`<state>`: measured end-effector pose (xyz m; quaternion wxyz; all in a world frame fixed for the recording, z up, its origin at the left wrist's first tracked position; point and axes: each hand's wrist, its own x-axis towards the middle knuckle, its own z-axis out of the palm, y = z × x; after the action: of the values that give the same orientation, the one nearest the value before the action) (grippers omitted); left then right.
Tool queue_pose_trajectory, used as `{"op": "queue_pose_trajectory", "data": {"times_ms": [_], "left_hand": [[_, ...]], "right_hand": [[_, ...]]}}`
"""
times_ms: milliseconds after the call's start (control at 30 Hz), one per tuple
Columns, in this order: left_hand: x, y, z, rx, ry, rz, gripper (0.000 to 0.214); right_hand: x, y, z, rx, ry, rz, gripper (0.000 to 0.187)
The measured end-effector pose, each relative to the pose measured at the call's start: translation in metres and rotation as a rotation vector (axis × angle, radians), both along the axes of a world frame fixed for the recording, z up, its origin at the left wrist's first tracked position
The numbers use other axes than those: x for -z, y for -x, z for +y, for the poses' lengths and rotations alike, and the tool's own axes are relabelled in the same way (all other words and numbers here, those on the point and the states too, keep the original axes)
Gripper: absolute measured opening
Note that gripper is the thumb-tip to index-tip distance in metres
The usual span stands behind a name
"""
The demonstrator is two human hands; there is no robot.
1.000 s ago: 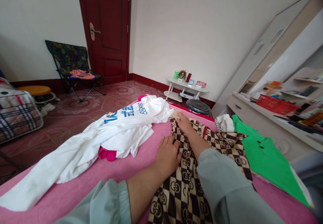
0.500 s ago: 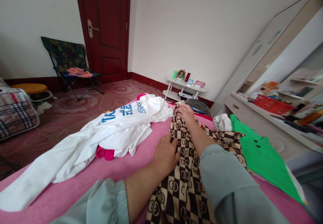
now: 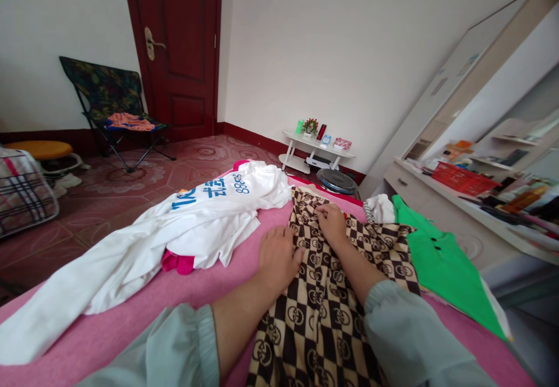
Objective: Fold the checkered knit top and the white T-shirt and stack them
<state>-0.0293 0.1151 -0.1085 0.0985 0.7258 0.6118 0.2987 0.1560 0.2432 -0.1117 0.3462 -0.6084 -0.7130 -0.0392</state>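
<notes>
A dark brown and beige checkered garment (image 3: pixel 321 299) with a round printed motif lies spread lengthwise in front of me. My left hand (image 3: pixel 279 257) rests palm down along its left edge, fingers stretched out and the thumb apart on the cloth. Further up, my right hand (image 3: pixel 332 223) has its fingers bent together, pinching the fabric near the garment's far end. To the left, a white long-sleeved top (image 3: pixel 209 218) with blue lettering lies loosely rumpled. A green garment (image 3: pixel 449 259) with dark buttons lies flat on the right, beside the checkered one.
Everything lies on a pink-covered surface (image 3: pixel 196 291). A folding chair (image 3: pixel 109 96) with clothing on it stands by the red door (image 3: pixel 179 49). Beyond are a small white table (image 3: pixel 321 145) and a dark round-topped object (image 3: pixel 336 180). At right, a cabinet (image 3: pixel 419 192) carries a red basket (image 3: pixel 463 178).
My right hand has moved slightly right and nearer to me, off the garment's far tip. That far end now lies wider and flatter. My left hand stays at the left edge.
</notes>
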Motion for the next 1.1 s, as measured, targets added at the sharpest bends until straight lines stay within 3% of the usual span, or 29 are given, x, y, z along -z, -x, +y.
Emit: {"op": "queue_pose_trajectory", "data": {"times_ms": [167, 333, 467, 600, 767, 867, 933, 1033, 1100], "left_hand": [[0.000, 0.011, 0.017, -0.043, 0.110, -0.009, 0.027], [0.000, 0.014, 0.027, -0.066, 0.172, 0.031, 0.022], [0.000, 0.014, 0.028, -0.106, 0.176, 0.026, 0.018], [-0.001, 0.018, 0.028, -0.180, 0.133, -0.114, 0.015], [-0.002, 0.020, 0.026, -0.189, 0.070, -0.163, 0.012], [-0.004, 0.018, 0.021, -0.076, -0.131, -0.148, 0.019], [-0.003, 0.015, 0.017, 0.127, -0.237, -0.125, 0.027], [0.003, 0.013, 0.016, 0.474, -0.191, -0.040, 0.033], [0.009, 0.012, 0.018, 0.555, -0.129, 0.002, 0.036]], "right_hand": [[0.002, -0.027, -0.017, 0.255, -0.075, -0.006, 0.026], [0.015, -0.032, -0.026, 0.334, -0.038, 0.032, 0.029], [0.023, -0.026, -0.030, 0.269, -0.077, 0.063, 0.028], [0.021, -0.023, -0.032, 0.158, -0.162, 0.059, 0.033], [0.020, -0.018, -0.034, 0.058, 0.080, -0.087, 0.031], [0.021, -0.015, -0.035, 0.131, 0.058, -0.091, 0.038], [0.022, -0.014, -0.036, 0.184, 0.009, -0.043, 0.040], [0.021, -0.019, -0.039, 0.152, 0.033, 0.019, 0.034], [0.015, -0.030, -0.043, 0.064, 0.021, 0.029, 0.030]]}}
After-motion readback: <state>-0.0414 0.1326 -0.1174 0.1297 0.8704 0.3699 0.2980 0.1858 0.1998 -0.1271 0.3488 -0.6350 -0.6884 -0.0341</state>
